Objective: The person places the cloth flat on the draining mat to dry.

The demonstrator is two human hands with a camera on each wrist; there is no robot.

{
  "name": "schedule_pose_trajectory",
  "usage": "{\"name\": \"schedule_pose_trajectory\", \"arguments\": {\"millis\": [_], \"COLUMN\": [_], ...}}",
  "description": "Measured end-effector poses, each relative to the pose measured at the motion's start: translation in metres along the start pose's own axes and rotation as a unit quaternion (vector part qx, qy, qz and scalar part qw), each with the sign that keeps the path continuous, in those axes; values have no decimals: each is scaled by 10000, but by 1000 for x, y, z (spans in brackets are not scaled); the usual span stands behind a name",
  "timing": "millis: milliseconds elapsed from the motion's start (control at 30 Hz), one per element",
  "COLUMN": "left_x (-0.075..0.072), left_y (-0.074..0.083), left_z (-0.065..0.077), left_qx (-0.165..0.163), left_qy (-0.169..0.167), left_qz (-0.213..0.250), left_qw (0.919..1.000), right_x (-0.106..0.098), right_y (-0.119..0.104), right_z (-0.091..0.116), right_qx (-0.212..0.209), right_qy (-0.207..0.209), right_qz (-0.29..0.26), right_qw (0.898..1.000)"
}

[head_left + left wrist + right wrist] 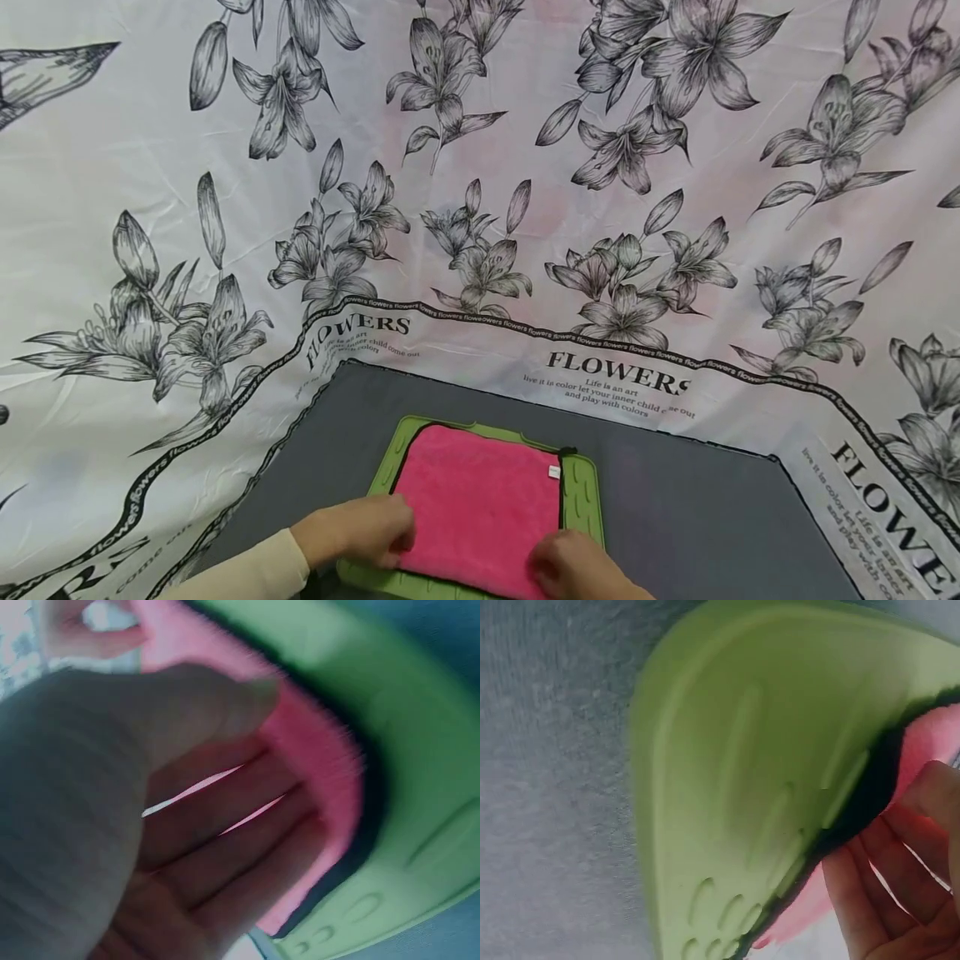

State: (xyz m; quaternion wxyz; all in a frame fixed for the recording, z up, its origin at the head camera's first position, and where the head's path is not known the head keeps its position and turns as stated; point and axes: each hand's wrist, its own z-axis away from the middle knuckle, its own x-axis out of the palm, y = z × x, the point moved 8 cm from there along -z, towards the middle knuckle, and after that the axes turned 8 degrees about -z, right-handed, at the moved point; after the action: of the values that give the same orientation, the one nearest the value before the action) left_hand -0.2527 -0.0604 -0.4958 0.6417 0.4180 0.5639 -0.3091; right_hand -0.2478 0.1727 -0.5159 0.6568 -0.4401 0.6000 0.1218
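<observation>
A bright pink cloth point(480, 500) with a black border spreads over a green tray point(583, 500) with raised ridges. A small white tag point(554, 472) shows near the cloth's far right corner. At its left edge, my left hand point(375, 527) pinches the cloth, the thumb point(244, 705) on one face and the fingers behind. My right hand point(573, 567) grips the near right part, fingers point(847, 900) along the black border point(870, 799). Between the hands, the cloth's near part overlaps the tray's near side in the head view.
Under the tray is a dark grey tabletop point(675, 517). A white sheet point(480, 125) printed with black lilies and lettering rises behind the table and along both sides.
</observation>
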Motion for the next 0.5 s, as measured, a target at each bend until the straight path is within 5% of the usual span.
{"name": "schedule_pose_trajectory", "arguments": {"millis": [167,500], "left_x": [1,-25], "left_y": [1,5], "left_z": [-1,14], "left_qx": [99,-149], "left_qy": [174,137], "left_qz": [-182,55], "left_qw": [9996,9998], "right_x": [-2,-18], "right_y": [0,-16], "right_z": [0,10], "right_qx": [298,366], "right_qy": [-98,-284], "right_qz": [51,-270], "right_qw": [9995,9986]}}
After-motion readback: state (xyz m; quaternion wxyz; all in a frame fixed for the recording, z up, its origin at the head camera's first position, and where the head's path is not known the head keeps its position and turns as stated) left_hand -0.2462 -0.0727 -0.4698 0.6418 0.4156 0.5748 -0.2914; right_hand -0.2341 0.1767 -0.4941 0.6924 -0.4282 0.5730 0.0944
